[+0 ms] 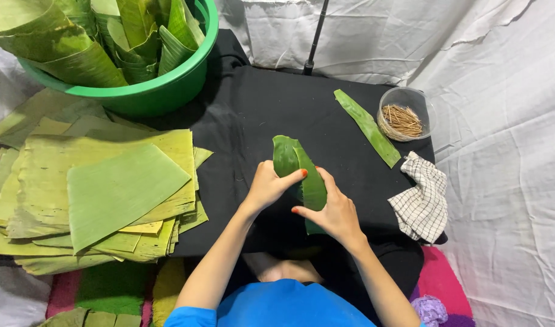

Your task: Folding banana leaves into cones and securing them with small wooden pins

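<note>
I see both hands closed on one leaf (302, 172), a glossy dark green banana-leaf piece folded into a narrow curved shape. It sits over the middle of the desk (247, 109), a low surface covered in matte black cloth. The left hand (266, 186) wraps the leaf's left side, its thumb pressed across the front, so that grip is closed on the leaf. The right hand (337, 212) cups the lower right part with fingers curled over the edge, likewise closed on it. The leaf's long axis runs from the lower right, near the body, up and slightly left, away from the body; its rounded folded end points to the far side of the desk. I cannot tell whether its lower end touches the cloth. To the left lies a stack (102, 188) of flat, squarish leaf sheets, pale green to yellowish, with fine parallel ribs and a dull surface. Behind it stands a round green plastic tub (162, 91) packed with rolled leaves. On the far right of the desk lies a strip (367, 127), long, thin and smooth, running diagonally. Just beside it is a clear round bowl (424, 100) of thin wooden picks. Near the desk's right edge lies a crumpled checked cloth (423, 203), white with dark lines.
</note>
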